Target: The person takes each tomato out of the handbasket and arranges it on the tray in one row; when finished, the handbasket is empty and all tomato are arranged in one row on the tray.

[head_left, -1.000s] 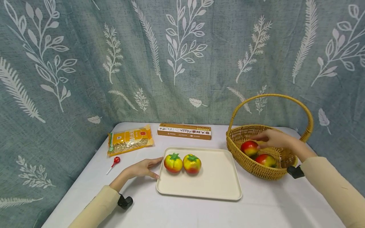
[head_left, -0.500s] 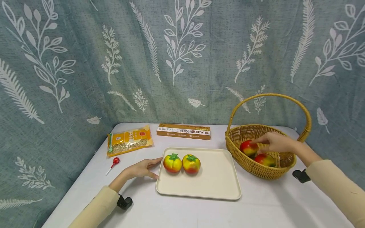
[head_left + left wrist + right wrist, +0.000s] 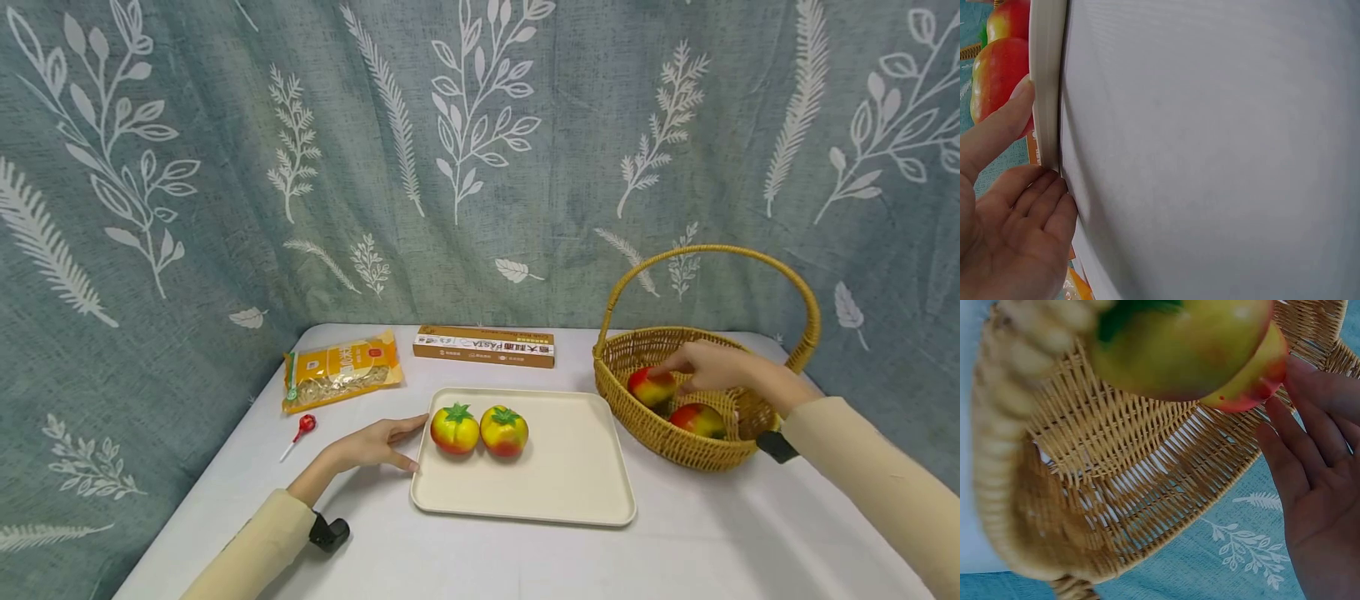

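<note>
My left hand [image 3: 367, 446] rests at the left end of the cream tray [image 3: 555, 475]. In the left wrist view its thumb lies over the tray's rim, and the other fingers touch the corner from outside. Two yellow-and-red persimmons [image 3: 454, 428] [image 3: 505, 431] with green leafy tops sit side by side on the tray. My right hand [image 3: 712, 367] reaches into the wicker basket [image 3: 675, 454], fingertips against the rear red-yellow persimmon [image 3: 649, 388]. In the right wrist view the fingers are nearly straight. Another persimmon [image 3: 697, 421] lies nearer the basket's front.
The basket's tall handle [image 3: 712, 248] arches over it. A brown pasta box [image 3: 483, 346] lies behind the tray. To the left are a yellow grain bag [image 3: 342, 371] and a red lollipop [image 3: 306, 423]. A patterned cloth [image 3: 480, 167] hangs behind the white table [image 3: 480, 558].
My right hand has shifted over the rear persimmon from lower down between the two, and that fruit has turned slightly. My left hand and the tray stay still.
</note>
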Demonstrator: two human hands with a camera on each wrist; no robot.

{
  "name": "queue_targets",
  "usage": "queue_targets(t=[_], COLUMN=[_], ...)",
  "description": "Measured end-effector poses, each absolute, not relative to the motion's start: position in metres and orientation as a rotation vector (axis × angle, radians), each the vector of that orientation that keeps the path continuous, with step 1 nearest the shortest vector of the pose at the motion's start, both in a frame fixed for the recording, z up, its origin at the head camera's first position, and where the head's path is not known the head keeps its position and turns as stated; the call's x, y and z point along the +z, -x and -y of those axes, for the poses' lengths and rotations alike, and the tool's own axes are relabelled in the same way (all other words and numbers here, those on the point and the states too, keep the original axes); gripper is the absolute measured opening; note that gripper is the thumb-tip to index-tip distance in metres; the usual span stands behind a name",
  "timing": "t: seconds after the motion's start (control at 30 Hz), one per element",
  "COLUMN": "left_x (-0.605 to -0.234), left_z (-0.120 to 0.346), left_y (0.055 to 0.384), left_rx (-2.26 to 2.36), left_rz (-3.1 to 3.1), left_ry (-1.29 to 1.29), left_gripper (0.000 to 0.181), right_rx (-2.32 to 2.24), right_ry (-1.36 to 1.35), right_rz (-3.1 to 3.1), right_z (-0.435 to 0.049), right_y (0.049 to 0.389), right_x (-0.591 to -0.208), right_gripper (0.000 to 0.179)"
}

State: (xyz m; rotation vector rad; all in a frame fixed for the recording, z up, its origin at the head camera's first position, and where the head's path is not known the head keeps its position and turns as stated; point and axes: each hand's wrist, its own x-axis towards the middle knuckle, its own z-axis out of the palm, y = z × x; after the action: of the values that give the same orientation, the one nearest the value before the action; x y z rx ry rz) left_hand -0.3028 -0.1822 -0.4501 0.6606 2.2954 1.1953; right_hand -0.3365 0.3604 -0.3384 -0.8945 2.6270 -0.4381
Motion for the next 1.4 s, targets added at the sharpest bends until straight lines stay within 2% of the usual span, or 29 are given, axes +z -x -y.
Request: queue_targets(t=[0.27, 0.53, 1.17, 1.4], left_x=[-0.453, -0.453, -0.452, -0.451], left_z=[0.183, 0.183, 0.184, 0.184], left_y=[0.303, 0.302, 0.304, 0.304], left_rx=[1.203, 1.199, 1.188, 1.18], left_rz=[-2.289, -2.29, -2.299, -2.307], left_ry=[-0.657, -0.675, -0.679, -0.689], left_gripper=[0.085, 0.085, 0.086, 0.085], right_rx=[-0.411, -0.42, -0.253, -0.297], right_ry=[0.894, 0.783, 0.597, 0.54], right_rz=[-2.572, -2.569, -2.733, -2.759], right_z=[-0.355, -0.36, -0.358, -0.359], right_y=[0.357, 0.369, 0.38, 0.382], right_x=[-0.338, -0.338, -0.35, -0.358], right_gripper=[0.051, 0.059, 0.076, 0.077])
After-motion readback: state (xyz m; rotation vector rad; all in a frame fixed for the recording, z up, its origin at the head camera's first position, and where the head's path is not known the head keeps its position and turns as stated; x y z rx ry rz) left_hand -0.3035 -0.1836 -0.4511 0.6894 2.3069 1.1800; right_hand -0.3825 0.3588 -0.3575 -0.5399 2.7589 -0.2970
